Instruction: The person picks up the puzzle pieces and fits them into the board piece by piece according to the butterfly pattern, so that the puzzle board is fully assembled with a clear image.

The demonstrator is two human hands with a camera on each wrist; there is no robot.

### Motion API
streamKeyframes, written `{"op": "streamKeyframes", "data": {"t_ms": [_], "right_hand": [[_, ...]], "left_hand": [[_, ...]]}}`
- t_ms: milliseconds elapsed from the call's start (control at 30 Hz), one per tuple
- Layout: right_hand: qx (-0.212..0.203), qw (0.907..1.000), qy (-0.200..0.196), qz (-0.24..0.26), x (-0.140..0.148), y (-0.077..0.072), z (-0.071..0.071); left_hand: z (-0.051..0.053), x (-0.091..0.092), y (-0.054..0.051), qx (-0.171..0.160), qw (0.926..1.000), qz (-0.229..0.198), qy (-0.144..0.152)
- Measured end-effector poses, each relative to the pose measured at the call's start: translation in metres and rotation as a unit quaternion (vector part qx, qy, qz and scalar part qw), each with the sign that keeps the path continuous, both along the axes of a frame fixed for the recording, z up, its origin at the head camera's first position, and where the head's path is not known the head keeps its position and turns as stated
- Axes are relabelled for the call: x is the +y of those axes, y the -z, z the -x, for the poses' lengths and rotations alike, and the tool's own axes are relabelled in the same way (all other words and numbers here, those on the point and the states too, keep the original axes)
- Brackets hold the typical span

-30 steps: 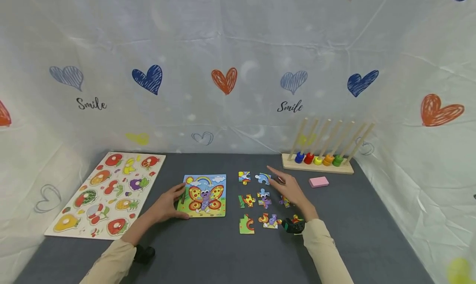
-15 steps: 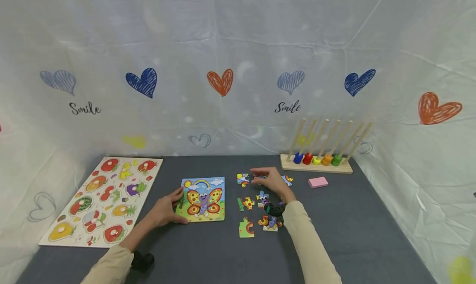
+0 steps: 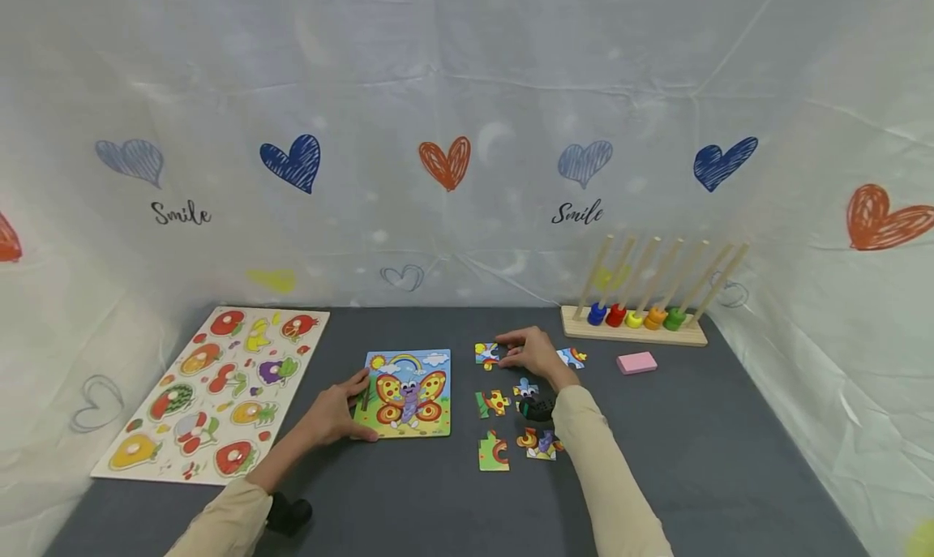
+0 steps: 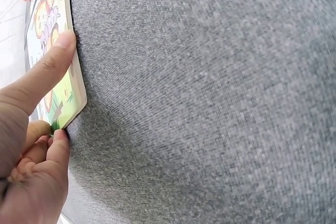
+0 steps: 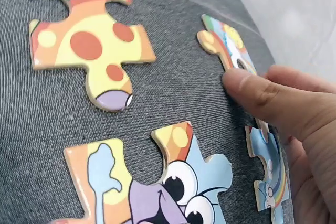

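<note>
My left hand (image 3: 332,411) grips the lower left corner of a square butterfly puzzle board (image 3: 410,391), its thumb along the bottom edge and its fingers at the left edge. On the right, my right hand (image 3: 536,353) pinches a jigsaw piece with a sun (image 5: 231,40) between thumb and fingers; the far fingertips are partly hidden. A rainbow piece (image 5: 270,161) lies under that hand. Nearer the right wrist camera lie a yellow wing piece (image 5: 86,40) and a purple face piece (image 5: 152,198). The right forearm hides some of the pieces in the head view.
A fruit peg board (image 3: 212,391) lies at the left. At the back right stands a wooden bead stacker (image 3: 635,330) with coloured rings, and a pink block (image 3: 636,362) in front of it. Printed cloth hangs behind the grey table (image 3: 409,508).
My right hand has moved left from beside the rainbow piece to the sun piece, and a sky-blue piece at the right has come into view. The left hand stays on the butterfly board.
</note>
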State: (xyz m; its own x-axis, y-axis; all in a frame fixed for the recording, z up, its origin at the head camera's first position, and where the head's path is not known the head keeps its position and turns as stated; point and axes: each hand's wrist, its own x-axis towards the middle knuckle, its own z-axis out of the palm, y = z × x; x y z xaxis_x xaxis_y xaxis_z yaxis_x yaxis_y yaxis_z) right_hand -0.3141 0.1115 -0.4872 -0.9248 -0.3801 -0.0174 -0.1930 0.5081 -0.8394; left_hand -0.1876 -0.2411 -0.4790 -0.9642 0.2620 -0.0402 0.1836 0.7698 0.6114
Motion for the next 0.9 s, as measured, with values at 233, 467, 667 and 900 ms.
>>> {"op": "streamKeyframes", "data": {"t_ms": [233,467,667,900], "right_hand": [[0.022,0.9997,0.009,-0.008,-0.0020,0.0003,0.0001],[0.030,0.9994,0.014,0.008,-0.0067,0.0034,-0.0023],[0.035,0.9990,0.009,0.026,-0.0076,0.0045,-0.0037],[-0.054,0.9924,-0.032,0.106,-0.0096,0.0023,-0.0064]], "left_hand": [[-0.0024,0.0018,-0.0039,0.006,0.9999,-0.013,0.008],[-0.0030,0.0028,-0.0035,-0.006,0.9997,-0.023,0.003],[-0.0030,0.0017,-0.0017,-0.004,0.9997,-0.023,-0.004],[-0.0031,0.0026,-0.0030,-0.017,0.9996,-0.020,-0.010]]}}
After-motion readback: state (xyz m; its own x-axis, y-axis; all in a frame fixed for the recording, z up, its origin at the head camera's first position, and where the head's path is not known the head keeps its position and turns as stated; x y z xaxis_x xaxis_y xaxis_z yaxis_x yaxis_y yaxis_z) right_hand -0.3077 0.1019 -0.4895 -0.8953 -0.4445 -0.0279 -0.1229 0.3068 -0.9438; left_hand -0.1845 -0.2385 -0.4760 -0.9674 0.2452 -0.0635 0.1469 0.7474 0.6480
